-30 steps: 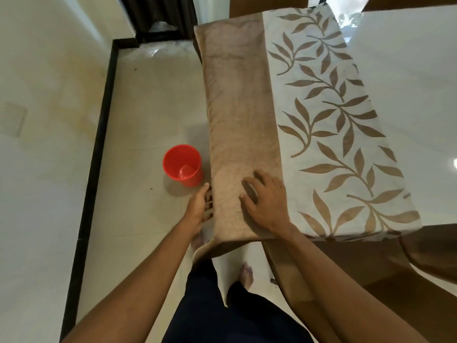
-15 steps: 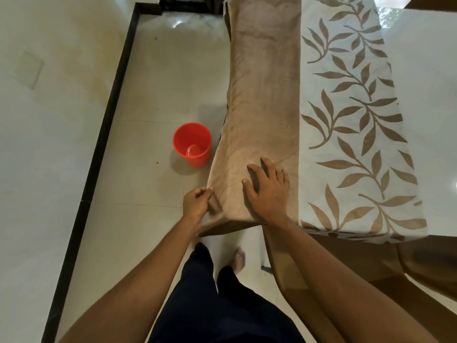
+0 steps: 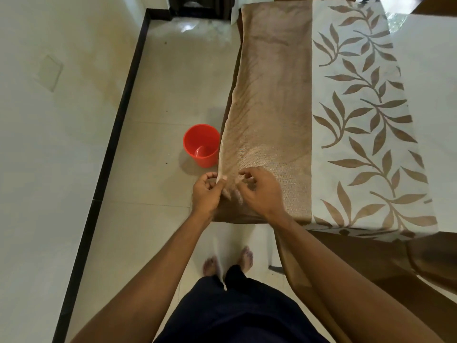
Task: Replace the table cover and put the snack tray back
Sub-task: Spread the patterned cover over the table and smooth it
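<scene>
Cloth like this table cover (image 3: 272, 95) is soft, light and limp, so I judge it will sag and wrinkle wherever it goes unsupported. It lies over the counter (image 3: 435, 144) edge just right of the red bucket (image 3: 201, 144), tan band nearest the bucket and leaf print beyond. My left hand (image 3: 206, 194) pinches its hanging edge just nearer me than the bucket. My right hand (image 3: 262, 191), fingers curled, gathers a pucker further right. Best hold: the hem, 2 hands apart.

no readable text, labels, brands, numbers or signs anywhere
</scene>
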`<state>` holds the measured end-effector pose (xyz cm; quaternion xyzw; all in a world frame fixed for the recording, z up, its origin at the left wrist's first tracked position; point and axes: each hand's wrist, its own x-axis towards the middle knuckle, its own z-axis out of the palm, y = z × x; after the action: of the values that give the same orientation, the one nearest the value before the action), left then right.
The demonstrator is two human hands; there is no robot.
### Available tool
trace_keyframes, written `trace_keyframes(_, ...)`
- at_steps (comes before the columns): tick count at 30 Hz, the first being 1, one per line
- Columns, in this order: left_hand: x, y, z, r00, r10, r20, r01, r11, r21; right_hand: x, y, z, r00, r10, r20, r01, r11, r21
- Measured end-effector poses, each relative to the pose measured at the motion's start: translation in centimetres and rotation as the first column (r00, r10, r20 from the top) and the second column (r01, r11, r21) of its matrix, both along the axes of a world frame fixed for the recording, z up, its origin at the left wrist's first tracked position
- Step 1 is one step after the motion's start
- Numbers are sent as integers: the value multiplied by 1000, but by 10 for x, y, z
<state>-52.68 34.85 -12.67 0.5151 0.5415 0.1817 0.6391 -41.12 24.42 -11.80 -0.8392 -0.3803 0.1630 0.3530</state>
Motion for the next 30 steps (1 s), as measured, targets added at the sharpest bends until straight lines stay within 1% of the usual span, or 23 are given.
trace_keyframes(3,-3,5,5,996,-54,66,63,988,-143,-25,12,9,980,-34,-197,23,998,-60)
trace_keyframes(5,-9,6,6,990,-95,103,115,970,-212,-39,18,9,942,-109,-317,83,992,-95)
trace_keyframes(8,-17,6,6,987,-111,119,142,944,-296,-45,24,8,888,-241,-392,207,970,-128)
trace_keyframes(10,-21,5,6,981,-154,115,183,932,-314,-45,27,9,862,-286,-418,246,958,-148)
trace_keyframes(12,-22,2,5,971,-209,113,233,934,-271,-40,29,9,853,-313,-417,259,948,-183)
trace_keyframes(14,-24,-3,6,965,-230,123,252,943,-217,-39,30,9,836,-348,-425,283,936,-209)
trace_keyframes(16,-25,-4,5,957,-265,115,281,948,-149,-40,31,10,825,-370,-427,310,928,-207)
trace_keyframes(20,-29,-7,6,938,-339,77,344,936,-68,-44,34,9,861,-371,-348,305,924,-231)
trace_keyframes(25,-30,-9,3,940,-330,86,337,937,-91,-45,35,6,896,-345,-281,269,923,-276)
trace_keyframes(30,-31,-10,5,955,-285,81,294,943,-156,-43,34,6,898,-337,-282,260,925,-278)
